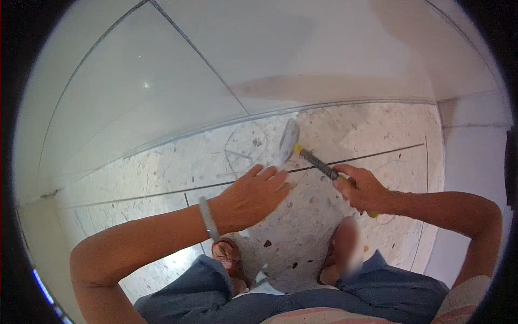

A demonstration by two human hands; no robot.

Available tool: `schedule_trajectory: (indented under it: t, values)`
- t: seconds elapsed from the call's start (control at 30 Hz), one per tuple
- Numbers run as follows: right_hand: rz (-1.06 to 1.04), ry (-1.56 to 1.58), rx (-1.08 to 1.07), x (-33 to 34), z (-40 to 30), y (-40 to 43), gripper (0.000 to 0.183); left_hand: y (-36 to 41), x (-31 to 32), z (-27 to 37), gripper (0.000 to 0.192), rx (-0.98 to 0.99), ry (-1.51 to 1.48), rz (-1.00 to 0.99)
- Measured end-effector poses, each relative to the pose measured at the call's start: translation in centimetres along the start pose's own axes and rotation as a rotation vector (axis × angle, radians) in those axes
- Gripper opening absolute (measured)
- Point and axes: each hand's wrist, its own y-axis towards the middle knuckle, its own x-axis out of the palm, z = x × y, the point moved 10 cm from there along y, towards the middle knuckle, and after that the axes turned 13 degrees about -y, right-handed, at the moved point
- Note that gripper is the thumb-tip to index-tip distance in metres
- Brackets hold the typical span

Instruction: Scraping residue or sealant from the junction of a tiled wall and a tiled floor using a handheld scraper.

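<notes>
My right hand [360, 188] grips the dark handle [319, 164] of a mallet, which has yellow bands. The mallet's whitish head [289, 139] is blurred and sits low over the speckled floor, close to the wall's foot. My left hand [253, 198] is palm down with its fingers slightly apart, their tips close to the lower end of the mallet head. Whether they touch it I cannot tell, and the palm side is hidden. A pale bracelet [209, 218] circles the left wrist. Left of the mallet head, a faint clear outline [243, 154] shows on the floor.
A glossy tiled wall [194, 93] with dark joints rises ahead. The terrazzo-like floor tiles [283, 235] have a long dark joint [210, 186] crossing them. A pale side wall [473, 162] stands at the right. My feet [226, 253] are below my hands, near a small white scrap [263, 277].
</notes>
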Motion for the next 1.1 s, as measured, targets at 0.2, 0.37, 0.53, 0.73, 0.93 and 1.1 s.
schedule_trajectory:
  t: [0.2,0.37,0.53,0.73,0.93,1.1]
  values:
    - [0.126,0.467,0.210,5.3,4.7,2.3,0.050,-6.0,3.6,-10.1,0.068,-0.214,-0.047,-0.132]
    - [0.222,0.659,0.220,9.6,3.0,3.0,0.042,-8.4,5.1,-15.0,0.075,-0.319,-0.108,0.068]
    - [0.291,0.781,0.136,11.6,-0.2,5.8,0.038,-12.2,8.4,-10.5,0.046,-0.103,-0.413,-0.011]
    - [0.374,0.804,0.176,13.8,-3.1,6.5,0.036,-11.7,11.1,-12.0,0.026,-0.521,-0.636,-0.154]
    - [0.567,0.655,0.102,15.1,-3.5,6.2,0.031,-5.2,13.2,-9.6,0.041,-0.665,-1.747,0.102]
    - [0.622,0.649,0.037,15.3,-4.4,8.0,0.028,-4.5,14.4,-11.4,0.042,-0.732,-1.730,0.198]
